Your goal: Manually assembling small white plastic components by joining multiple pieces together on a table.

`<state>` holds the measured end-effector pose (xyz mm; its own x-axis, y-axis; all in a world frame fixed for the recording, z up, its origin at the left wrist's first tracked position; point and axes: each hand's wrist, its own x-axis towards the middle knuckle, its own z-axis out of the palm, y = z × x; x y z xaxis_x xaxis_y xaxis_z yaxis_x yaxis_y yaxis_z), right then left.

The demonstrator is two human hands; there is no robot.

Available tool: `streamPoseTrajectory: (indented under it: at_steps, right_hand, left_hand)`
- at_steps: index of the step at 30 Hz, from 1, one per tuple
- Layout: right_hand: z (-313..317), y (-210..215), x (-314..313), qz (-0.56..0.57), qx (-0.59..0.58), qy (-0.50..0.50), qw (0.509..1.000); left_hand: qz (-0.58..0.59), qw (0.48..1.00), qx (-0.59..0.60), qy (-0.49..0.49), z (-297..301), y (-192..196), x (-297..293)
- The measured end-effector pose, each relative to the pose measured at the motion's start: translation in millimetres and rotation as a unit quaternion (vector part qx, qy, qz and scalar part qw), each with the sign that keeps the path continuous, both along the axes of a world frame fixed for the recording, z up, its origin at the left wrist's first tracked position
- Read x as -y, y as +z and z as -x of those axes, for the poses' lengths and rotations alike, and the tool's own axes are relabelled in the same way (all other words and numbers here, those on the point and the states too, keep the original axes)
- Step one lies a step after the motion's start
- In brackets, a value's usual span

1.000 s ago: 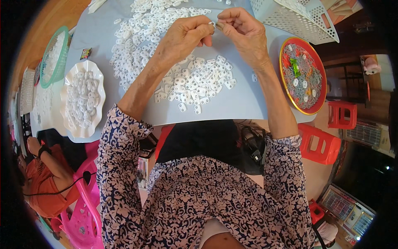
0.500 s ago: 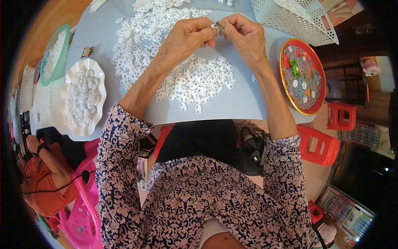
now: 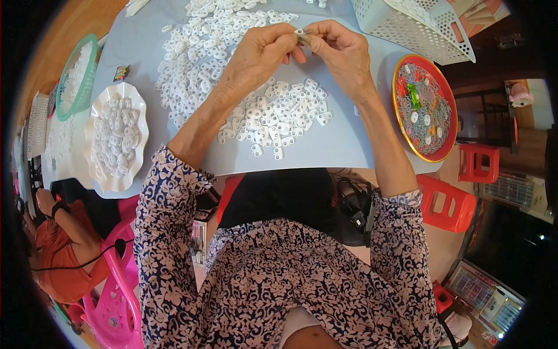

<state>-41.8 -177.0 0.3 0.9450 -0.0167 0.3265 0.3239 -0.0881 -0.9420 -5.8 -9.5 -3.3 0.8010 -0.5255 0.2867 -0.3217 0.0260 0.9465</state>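
Observation:
My left hand [image 3: 264, 52] and my right hand [image 3: 344, 55] meet above the far middle of the table, both closed in a pinch. Between their fingertips is a small white plastic piece [image 3: 300, 32], mostly covered by the fingers. A dark patch shows at my right thumb's tip; what it is I cannot make out. Beneath my forearms lies a heap of flat white plastic pieces with holes [image 3: 285, 113]. A bigger heap of white oval pieces [image 3: 195, 64] spreads to the left and beyond my left hand.
At the left, a scalloped white dish [image 3: 92, 157] holds white pieces, near a green basket [image 3: 62, 99]. On the right stand a red, gold-rimmed tray [image 3: 449, 122] of small grey parts and a perforated grey basket [image 3: 401, 36]. Another person's arm [image 3: 75, 230] shows at lower left.
My fingertips have drawn closer around the small piece, and it has risen slightly. My right hand has shifted a little left. The heaps and trays look the same.

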Motion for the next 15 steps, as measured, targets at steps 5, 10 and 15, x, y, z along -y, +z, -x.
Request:
streamPoseTrajectory:
  at_steps: [5, 10, 15]
  right_hand:
    - [-1.5, -2.7, 1.1, 0.0, -0.002, -0.007, 1.0]
    - [-0.4, -0.5, 0.6, 0.028, -0.002, -0.011, 1.0]
    - [-0.3, 2.6, 3.5, 0.052, -0.001, -0.007, 0.999]
  left_hand:
    - [-0.031, 0.999, 0.01, 0.005, -0.7, 1.1, -0.6]
    - [-0.013, 1.0, 0.009, 0.017, -1.1, -1.4, 0.5]
    - [-0.019, 0.999, -0.032, 0.015, -5.0, -0.4, -4.0]
